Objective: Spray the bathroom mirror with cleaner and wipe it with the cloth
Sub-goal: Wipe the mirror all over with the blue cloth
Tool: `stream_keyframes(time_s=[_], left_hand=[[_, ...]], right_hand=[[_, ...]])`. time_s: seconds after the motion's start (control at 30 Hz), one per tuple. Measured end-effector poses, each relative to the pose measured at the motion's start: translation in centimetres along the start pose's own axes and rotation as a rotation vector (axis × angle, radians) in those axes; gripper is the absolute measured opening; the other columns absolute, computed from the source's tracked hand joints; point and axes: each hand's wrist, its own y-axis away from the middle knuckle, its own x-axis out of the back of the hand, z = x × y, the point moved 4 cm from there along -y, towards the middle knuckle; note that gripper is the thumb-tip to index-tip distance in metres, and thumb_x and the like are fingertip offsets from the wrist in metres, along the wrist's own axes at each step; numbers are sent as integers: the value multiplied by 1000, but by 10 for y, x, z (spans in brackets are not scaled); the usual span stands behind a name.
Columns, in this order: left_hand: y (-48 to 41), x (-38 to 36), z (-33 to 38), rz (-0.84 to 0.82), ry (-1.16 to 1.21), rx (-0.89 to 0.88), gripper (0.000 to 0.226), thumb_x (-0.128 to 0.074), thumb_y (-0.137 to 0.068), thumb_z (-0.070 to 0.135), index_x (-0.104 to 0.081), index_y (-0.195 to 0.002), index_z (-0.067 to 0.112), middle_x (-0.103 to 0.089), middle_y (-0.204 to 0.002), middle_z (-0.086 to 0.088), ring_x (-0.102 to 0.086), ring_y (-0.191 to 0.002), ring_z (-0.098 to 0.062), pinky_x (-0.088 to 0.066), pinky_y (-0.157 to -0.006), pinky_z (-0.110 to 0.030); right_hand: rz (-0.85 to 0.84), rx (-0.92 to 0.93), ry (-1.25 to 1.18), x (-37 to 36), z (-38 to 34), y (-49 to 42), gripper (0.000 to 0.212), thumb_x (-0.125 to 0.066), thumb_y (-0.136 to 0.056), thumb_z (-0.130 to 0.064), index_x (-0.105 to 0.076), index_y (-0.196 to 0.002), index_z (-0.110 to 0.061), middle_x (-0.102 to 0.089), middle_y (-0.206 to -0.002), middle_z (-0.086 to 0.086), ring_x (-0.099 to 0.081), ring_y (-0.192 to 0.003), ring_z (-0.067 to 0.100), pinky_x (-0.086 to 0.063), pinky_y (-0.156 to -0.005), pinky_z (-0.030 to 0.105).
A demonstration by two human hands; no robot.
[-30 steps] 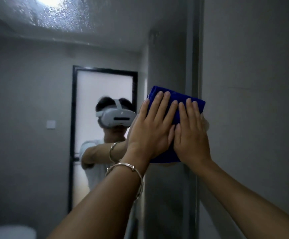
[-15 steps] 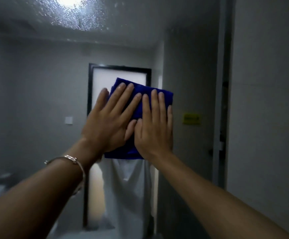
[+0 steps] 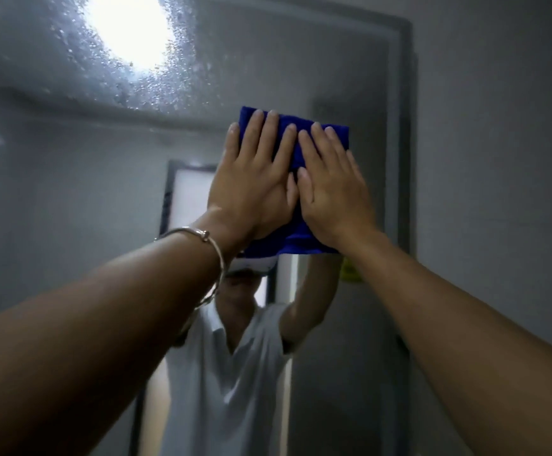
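Cloth: soft, light, folded; left hand and right hand press it flat-fingered on mirror, near its top-right corner.

Head cam, angled up, close to mirror.

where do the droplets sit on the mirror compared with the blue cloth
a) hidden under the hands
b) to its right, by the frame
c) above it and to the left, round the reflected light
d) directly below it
C: the droplets speckle the mirror up and left of the blue cloth, around the reflected light, while the left hand and right hand press the cloth flat.
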Motion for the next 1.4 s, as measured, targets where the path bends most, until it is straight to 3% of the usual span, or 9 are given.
stream_keyframes(time_s=[0.17, 0.4, 0.63, 0.97, 1.1, 1.23, 1.4], left_hand=[[-12, -16, 54, 38, 28, -63, 64, -13, -90, 38, -28, -145, 8, -26, -151, -20, -21, -141, -35, -13, -113, -51], [10, -23, 75, 41, 43, -104, 59, -17, -94, 37, -33, -143, 8, -31, -149, -19, -26, -139, -33, -18, -112, -50], [54, -33, 97, -19, 70, -126, 58, -18, -96, 39, -24, -146, 10, -23, -153, -16, -18, -142, -31, -18, -115, -50], [141, -39, 126, -91, 132, -212, 56, -23, -96, 39, -28, -144, 10, -23, -152, -16, -18, -142, -31, -14, -114, -50], [179, -38, 128, -147, 104, -253, 57, -24, -96, 39, -24, -145, 10, -15, -152, -16, -13, -142, -30, -10, -114, -50], [218, -35, 130, -165, 118, -269, 56, -23, -96, 38, -21, -145, 10, -14, -152, -16, -12, -142, -30, -8, -114, -50], [272, -36, 131, -205, 130, -284, 58, -24, -97, 38, -19, -146, 9, -12, -152, -17, -7, -142, -29, -10, -114, -50]], right_hand=[[66, -118, -22, 7, 47, 29, 56, -17, -98, -33, -15, -151, -15, -11, -160, 3, -2, -147, 14, -5, -120, 37], [88, -177, -13, 2, 53, 61, 61, -8, -95, -38, -15, -150, -12, -15, -158, 7, -5, -146, 17, -10, -120, 41], [73, -195, 13, -4, 52, 113, 53, -15, -97, -33, -7, -144, -12, -17, -157, 9, -5, -144, 17, -13, -118, 43], [13, -222, 149, -12, 28, 209, 54, -26, -95, -24, -17, -145, -4, -30, -150, 22, -23, -140, 31, -27, -108, 52], [-72, -230, 184, -19, 13, 246, 55, -26, -96, -24, -14, -146, -3, -23, -152, 20, -18, -142, 29, -24, -112, 51], [-151, -214, 177, -25, -4, 279, 58, -25, -97, -25, -7, -147, -3, -15, -155, 19, -11, -144, 29, -9, -117, 43], [-223, -212, 146, -35, -27, 324, 58, -23, -98, -27, -4, -148, -4, -9, -155, 17, -7, -145, 29, -11, -116, 45]])
